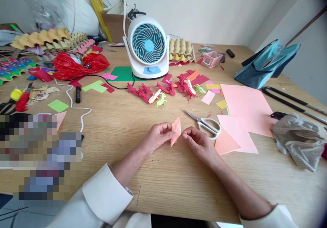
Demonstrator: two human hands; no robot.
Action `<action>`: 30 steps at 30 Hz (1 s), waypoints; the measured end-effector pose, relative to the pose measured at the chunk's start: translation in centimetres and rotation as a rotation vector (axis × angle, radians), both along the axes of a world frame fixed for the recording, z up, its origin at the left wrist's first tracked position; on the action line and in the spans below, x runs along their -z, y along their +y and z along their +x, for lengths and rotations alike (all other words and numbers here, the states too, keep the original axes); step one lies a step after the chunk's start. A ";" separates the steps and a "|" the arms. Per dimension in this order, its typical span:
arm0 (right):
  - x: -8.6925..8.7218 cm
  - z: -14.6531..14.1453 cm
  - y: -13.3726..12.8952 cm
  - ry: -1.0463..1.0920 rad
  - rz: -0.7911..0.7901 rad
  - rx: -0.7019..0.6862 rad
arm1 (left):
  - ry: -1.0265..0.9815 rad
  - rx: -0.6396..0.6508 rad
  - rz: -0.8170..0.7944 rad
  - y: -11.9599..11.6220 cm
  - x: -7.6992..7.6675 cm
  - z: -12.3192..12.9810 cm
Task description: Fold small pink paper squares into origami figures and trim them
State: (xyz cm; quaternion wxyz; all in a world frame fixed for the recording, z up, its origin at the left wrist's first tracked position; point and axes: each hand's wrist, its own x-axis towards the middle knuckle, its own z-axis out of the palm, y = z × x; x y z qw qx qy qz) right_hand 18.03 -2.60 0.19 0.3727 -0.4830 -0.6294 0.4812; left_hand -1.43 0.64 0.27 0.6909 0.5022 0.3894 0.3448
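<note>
My left hand (163,134) pinches a small folded piece of peach origami paper (176,131) between thumb and fingers, held above the table. Close to its right edge is my right hand (196,140), thumb and forefinger pressed together; whether they grip the paper's corner is too small to tell. White-handled scissors (209,126) lie just behind my right hand, blades pointing left. Beside them rest a folded peach triangle (226,141) and pink paper sheets (247,107). Beyond my hands sits a row of small red, peach and green folded paper figures (163,90).
A white fan (149,44) stands at the back. Egg trays (180,49), a red plastic bag (80,63) and a black marker (78,94) lie around it. On the right are a teal bag (265,64) and a crumpled grey cloth (298,137). A blurred patch covers the lower left.
</note>
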 end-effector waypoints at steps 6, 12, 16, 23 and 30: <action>0.5 -0.4 0.0 0.074 -0.036 -0.031 | 0.279 0.018 0.221 -0.4 1.0 0.3; 1.4 -0.8 0.0 0.136 -0.041 0.023 | 0.395 0.049 0.342 -0.8 1.3 0.6; 1.7 -0.8 0.2 0.171 -0.018 0.070 | 0.371 0.032 0.406 -0.8 1.2 0.6; 1.5 -0.6 0.1 0.152 -0.047 0.010 | 0.454 0.030 0.590 -1.1 -0.1 0.6; 0.9 -0.8 0.0 0.148 -0.036 0.026 | 0.411 0.046 0.642 -1.1 -0.3 0.8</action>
